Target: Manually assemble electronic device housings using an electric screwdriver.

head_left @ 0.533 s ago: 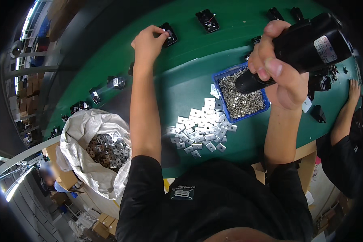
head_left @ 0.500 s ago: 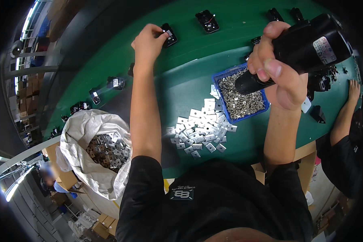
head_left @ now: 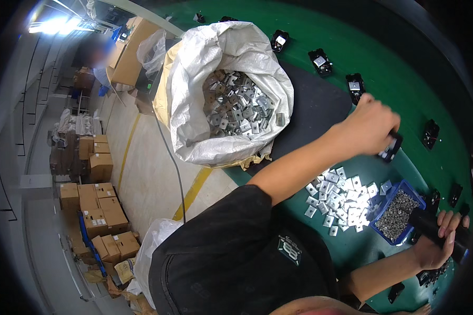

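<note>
While left hand [head_left: 372,127] grips a casing [head_left: 390,149], right hand [head_left: 438,247] a tool [head_left: 424,222], the sack [head_left: 186,100] holds plates [head_left: 245,107], the bin [head_left: 382,234] screws [head_left: 396,218].

A glaring white ceiling light [head_left: 58,25] burns out the upper left. My small, square, silver metal plates [head_left: 347,202] gleam brightly on the table; motion softens my bare left hand [head_left: 370,128]. Fisheye distortion bends straight lines toward black, shadowed corners.

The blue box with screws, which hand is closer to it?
Right. The right hand is just right of the blue box; the left hand is farther away, higher in the picture.
</note>
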Demonstrator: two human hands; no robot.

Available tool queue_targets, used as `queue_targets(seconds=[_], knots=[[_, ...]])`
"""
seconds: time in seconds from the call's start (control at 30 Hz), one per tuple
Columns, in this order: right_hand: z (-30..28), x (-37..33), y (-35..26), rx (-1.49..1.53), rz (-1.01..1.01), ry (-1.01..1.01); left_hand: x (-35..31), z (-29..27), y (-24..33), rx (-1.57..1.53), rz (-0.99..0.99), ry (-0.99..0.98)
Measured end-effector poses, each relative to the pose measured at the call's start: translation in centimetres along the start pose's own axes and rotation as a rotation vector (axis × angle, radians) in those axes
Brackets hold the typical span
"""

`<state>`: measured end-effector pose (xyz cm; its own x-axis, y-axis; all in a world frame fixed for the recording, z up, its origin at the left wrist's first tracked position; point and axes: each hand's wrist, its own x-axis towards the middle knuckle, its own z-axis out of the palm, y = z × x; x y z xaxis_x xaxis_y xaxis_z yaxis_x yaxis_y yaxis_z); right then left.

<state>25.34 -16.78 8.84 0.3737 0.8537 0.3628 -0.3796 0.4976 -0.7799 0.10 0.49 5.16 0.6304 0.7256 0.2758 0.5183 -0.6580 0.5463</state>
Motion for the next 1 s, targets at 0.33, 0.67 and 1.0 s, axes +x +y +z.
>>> queue_targets(seconds=[0.33, 0.67, 1.0], knots=[[2.8, 0.1, 1.3, 0.101, 0.023, 0.026, -5.8, 3.4, -1.1, -0.313, -0.004, -0.059], [3.6, 0.3, -0.2, 0.053, -0.01, -0.069, -4.9, 3.2, -0.2, -0.22, -0.014, -0.184], [4.6, -0.2, -2.5, 0.086, 0.016, -0.122, -4.8, 2.5, 6.1, -0.253, 0.303, -0.055]])
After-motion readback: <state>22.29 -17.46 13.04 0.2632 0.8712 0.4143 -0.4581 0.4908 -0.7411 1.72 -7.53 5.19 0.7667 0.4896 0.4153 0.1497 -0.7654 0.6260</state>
